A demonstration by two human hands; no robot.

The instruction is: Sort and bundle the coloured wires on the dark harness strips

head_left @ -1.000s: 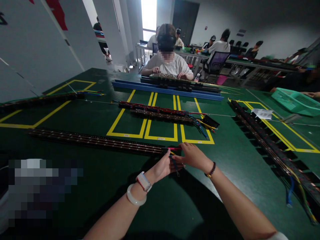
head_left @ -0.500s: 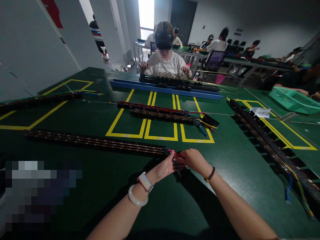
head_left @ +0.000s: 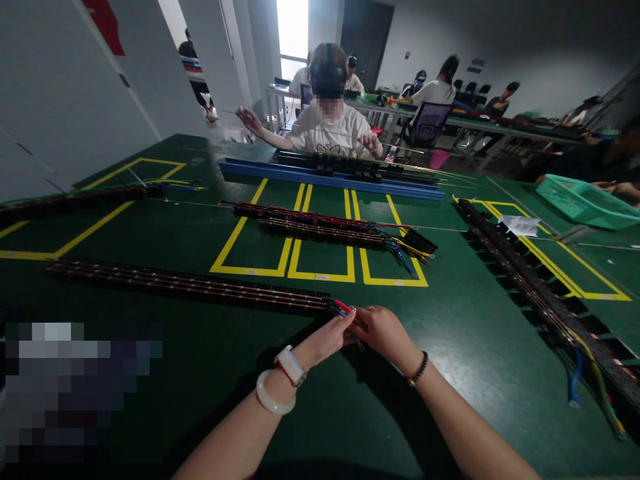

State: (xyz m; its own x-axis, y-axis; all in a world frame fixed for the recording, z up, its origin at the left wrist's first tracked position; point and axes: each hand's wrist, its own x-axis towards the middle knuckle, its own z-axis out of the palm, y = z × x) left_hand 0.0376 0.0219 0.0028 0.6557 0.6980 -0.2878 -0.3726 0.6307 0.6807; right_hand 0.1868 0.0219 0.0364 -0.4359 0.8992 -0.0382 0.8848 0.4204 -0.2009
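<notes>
A long black strip (head_left: pixel 195 285) with copper-coloured rods along it lies across the table in front of me. Red and blue wires (head_left: pixel 342 307) come out of its right end. My left hand (head_left: pixel 330 339) is closed around these wires, thumb on top. Close against it, my right hand (head_left: pixel 383 331) is also closed on the wires, its fingers curled and partly hidden. A metal wire end (head_left: pixel 361 345) pokes out below the hands.
Across the green table (head_left: pixel 240 373) a co-worker (head_left: pixel 330 127) holds a thin rod behind blue rails (head_left: pixel 330 180). Wired black strips lie mid-table (head_left: pixel 320 227), at right (head_left: pixel 530 287) and at far left (head_left: pixel 75 200). A green basket (head_left: pixel 590 207) stands at the right.
My right hand has shifted slightly down and closer over my left, covering more of the wires. The co-worker opposite has swung one hand outward and up. The long strip stays put.
</notes>
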